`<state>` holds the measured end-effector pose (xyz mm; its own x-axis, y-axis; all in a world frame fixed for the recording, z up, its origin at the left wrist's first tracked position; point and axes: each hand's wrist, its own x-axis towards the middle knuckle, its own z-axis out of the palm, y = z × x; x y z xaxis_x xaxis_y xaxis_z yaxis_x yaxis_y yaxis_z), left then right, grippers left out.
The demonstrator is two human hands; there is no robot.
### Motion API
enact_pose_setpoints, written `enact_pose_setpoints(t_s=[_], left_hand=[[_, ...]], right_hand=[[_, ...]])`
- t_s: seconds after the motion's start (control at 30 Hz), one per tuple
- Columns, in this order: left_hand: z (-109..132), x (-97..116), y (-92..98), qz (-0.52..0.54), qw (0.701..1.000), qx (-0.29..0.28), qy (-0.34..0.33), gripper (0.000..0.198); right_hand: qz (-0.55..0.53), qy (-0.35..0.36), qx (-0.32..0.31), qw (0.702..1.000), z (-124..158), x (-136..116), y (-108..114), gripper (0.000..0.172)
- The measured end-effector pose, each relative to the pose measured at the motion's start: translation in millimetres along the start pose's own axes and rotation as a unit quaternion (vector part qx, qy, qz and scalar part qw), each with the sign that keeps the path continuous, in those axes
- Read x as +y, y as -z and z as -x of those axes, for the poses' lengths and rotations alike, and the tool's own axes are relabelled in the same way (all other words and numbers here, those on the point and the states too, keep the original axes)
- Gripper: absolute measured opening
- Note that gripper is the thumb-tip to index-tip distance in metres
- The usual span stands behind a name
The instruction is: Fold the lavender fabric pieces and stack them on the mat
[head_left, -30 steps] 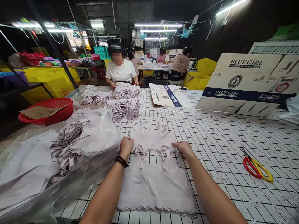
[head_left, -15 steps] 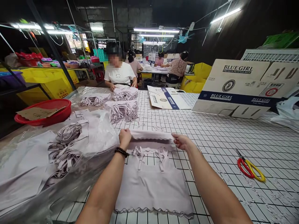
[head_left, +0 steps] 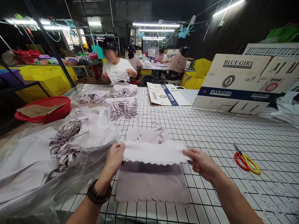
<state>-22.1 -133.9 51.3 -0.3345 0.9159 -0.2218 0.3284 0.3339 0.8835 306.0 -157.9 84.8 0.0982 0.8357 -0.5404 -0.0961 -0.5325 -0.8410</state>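
A pale lilac camisole with a scalloped hem is stretched between my two hands. My left hand, below a dark bead bracelet on the wrist, pinches its left edge. The right edge is pinched between thumb and fingers of my right hand. Its hem is lifted toward me off the table, while its thin straps lie on the far side. Beneath and nearer to me, another camisole lies flat on the table, its upper part hidden by the held one.
Bundled camisoles lie on clear plastic at left, with more stacks beyond. Scissors with red and yellow handles rest at right. A red basket, flattened carton and standing carton surround the grid-patterned table. A co-worker sits opposite.
Both my hands have drawn the camisole's hem toward me, over the one lying flat, whose straps are now covered. Across the table, the co-worker has raised a piece of pale cloth.
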Motion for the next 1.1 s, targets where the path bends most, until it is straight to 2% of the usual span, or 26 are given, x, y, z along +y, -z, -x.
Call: enact_pose_setpoints(t_s=[0.13, 0.23, 0.3, 0.4, 0.5, 0.73, 0.87, 1.1], left_hand=[[38, -56, 9.5, -0.129, 0.99, -0.057, 0.003, 0.026], [52, -79, 6.5, -0.162, 0.983, -0.087, 0.018, 0.024], [56, -82, 6.2, -0.183, 0.98, -0.078, 0.011, 0.023], [60, -78, 10.9, -0.201, 0.978, -0.06, -0.014, 0.023], [61, -79, 16.1, -0.196, 0.978, -0.066, -0.015, 0.024], [54, -94, 13.8, -0.232, 0.971, -0.048, -0.026, 0.025], [57, -89, 14.6, -0.232, 0.971, -0.051, -0.02, 0.023], [63, -81, 17.5, -0.226, 0.972, -0.06, -0.01, 0.022]], right_hand=[[0.088, -0.079, 0.039, 0.992, 20, 73, -2, 0.03], [0.154, -0.09, 0.083, 0.98, 25, 100, -8, 0.032], [0.17, -0.079, 0.099, 0.977, 28, 104, -10, 0.031], [0.161, -0.063, 0.088, 0.981, 30, 106, -5, 0.03], [0.163, -0.049, 0.08, 0.982, 28, 113, 1, 0.031], [0.278, 0.013, 0.118, 0.953, 20, 124, 3, 0.032], [0.32, 0.028, 0.116, 0.94, 19, 124, 7, 0.032], [0.342, 0.029, 0.097, 0.934, 14, 130, 13, 0.034]])
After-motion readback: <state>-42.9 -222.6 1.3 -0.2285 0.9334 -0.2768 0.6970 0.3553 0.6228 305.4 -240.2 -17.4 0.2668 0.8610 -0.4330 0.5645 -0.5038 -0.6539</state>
